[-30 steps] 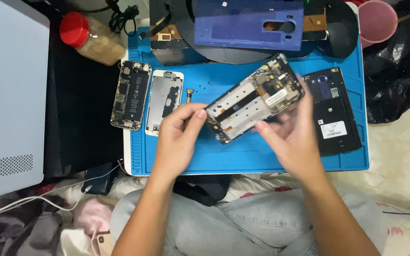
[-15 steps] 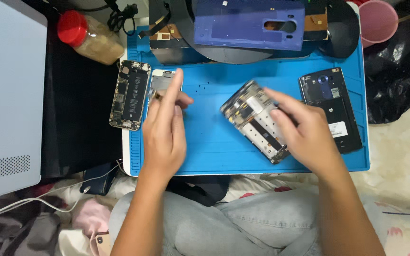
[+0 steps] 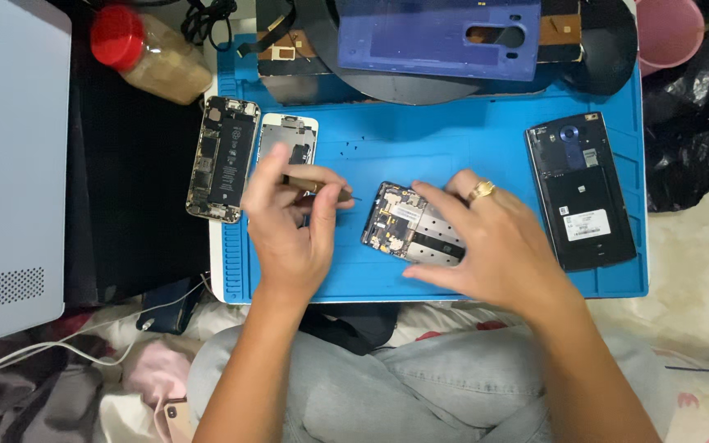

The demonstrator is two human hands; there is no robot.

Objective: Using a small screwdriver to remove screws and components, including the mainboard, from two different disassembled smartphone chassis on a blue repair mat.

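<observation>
An opened phone body [image 3: 404,223] with bare circuit parts lies flat on the blue work mat [image 3: 420,148]. My right hand [image 3: 486,238], with a gold ring, rests on its right half and pins it down. My left hand [image 3: 289,221] holds a thin tool [image 3: 326,190] whose tip points right, toward the phone's left edge, a short gap away. Behind my left hand lie two more stripped phone parts, a dark one [image 3: 223,157] and a white-framed one [image 3: 289,135].
A black phone [image 3: 580,190] with its back off lies at the mat's right. A blue phone cover [image 3: 436,37] and dark round discs sit at the back. A red-capped jar [image 3: 148,57] lies at back left, a grey case [image 3: 6,164] far left, a pink cup [image 3: 668,29] at back right.
The phone body went from being held tilted in both hands to lying flat on the mat under my right hand. My left hand let go of it and now holds a thin tool.
</observation>
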